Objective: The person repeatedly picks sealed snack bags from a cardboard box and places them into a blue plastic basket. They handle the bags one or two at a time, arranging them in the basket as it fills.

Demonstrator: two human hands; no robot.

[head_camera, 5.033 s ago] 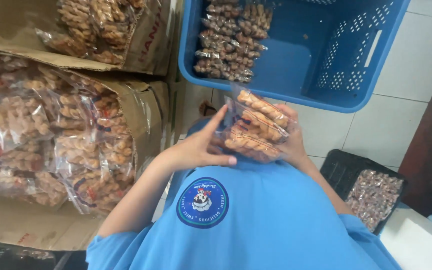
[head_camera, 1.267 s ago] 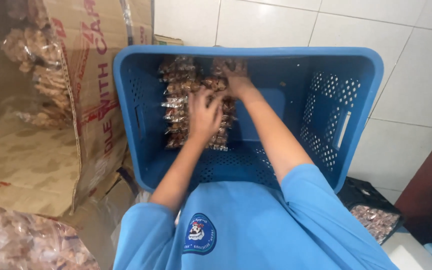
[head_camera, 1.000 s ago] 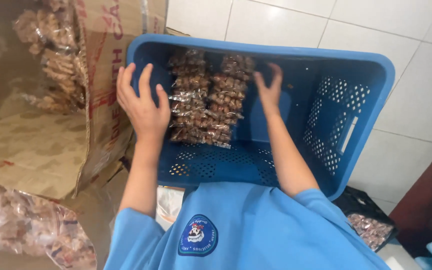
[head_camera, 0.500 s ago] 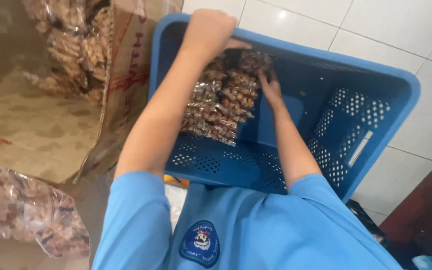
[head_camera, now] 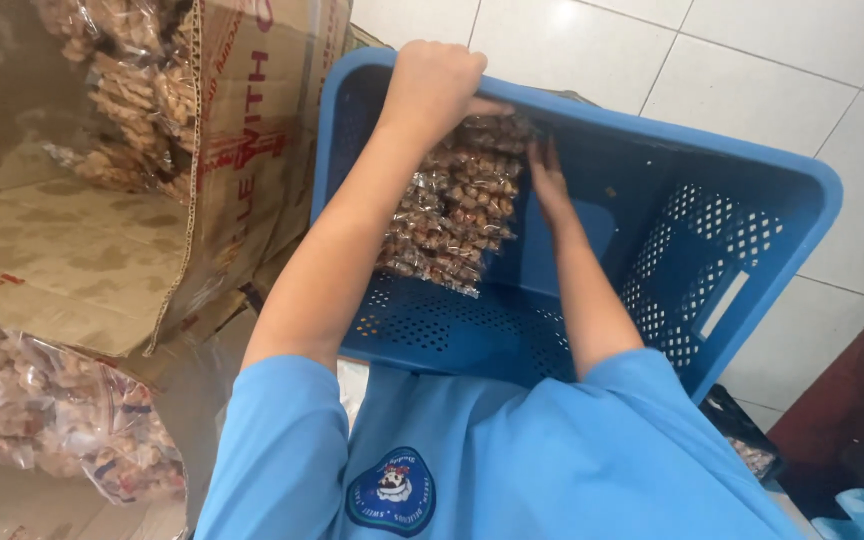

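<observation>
- Your left hand (head_camera: pixel 434 82) is closed at the far rim of the blue crate (head_camera: pixel 752 160), its fingers curled over the top end of the snack packets (head_camera: pixel 452 205). Whether you pinch a packet or only press on it, the view does not show. A loose pinch on slick wrap could let the packet slide back onto the pile.
- Your right hand (head_camera: pixel 549 180) lies flat and open against the right edge of the stack, holding nothing. If it pushes too hard, the rows could buckle and the brittle snacks inside could crack.
- The packets sit in the far left part of the crate, leaning along its wall. The crate looks tipped, so the stack may slump toward its near side.
- The cardboard box (head_camera: pixel 242 150) stands just left of the crate, with bagged snacks (head_camera: pixel 52 420) near left. Your left elbow swings near its flap and could catch it.
</observation>
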